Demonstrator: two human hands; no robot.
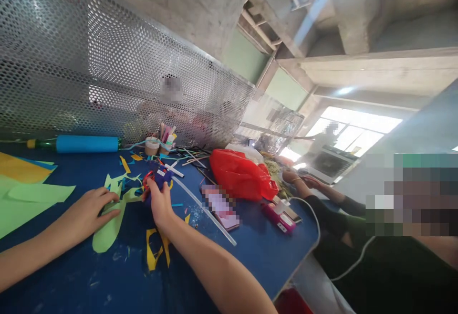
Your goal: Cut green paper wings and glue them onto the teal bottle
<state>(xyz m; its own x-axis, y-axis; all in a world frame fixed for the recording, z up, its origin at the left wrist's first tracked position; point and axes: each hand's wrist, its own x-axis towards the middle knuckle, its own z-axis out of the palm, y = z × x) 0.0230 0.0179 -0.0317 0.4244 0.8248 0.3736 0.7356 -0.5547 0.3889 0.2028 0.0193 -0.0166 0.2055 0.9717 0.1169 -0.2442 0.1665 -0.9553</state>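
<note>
Left fingers (103, 197) spread over round-ended green paper (108, 234); right fingers (154, 191) curled round blue plastic tool (163, 175); cut yellow scrap (151, 260) near.

Pixelated phone screen (219, 203), green sheet (21, 211) cut by left edge, blue tool's label (161, 172) too small to read

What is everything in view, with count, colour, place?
Table: one, blue, foreground
Partition: one, silver, behind table
Bottle: one, blue wrap, left
Sheets: several, mostly green, left
Cup: at least one, brownish, by partition
Bag: one, red, centre
Phone: one, pinkish, before bag
Device: one, pink, beside phone
Stick: one, translucent, beside phone
Tool: one, blue, left of bag
Cuttings: many, multicoloured, around tool
Nearby person: one, dark clothing, right
Left hand: one, bare, on cuttings
Right hand: one, bare, around tool
</note>
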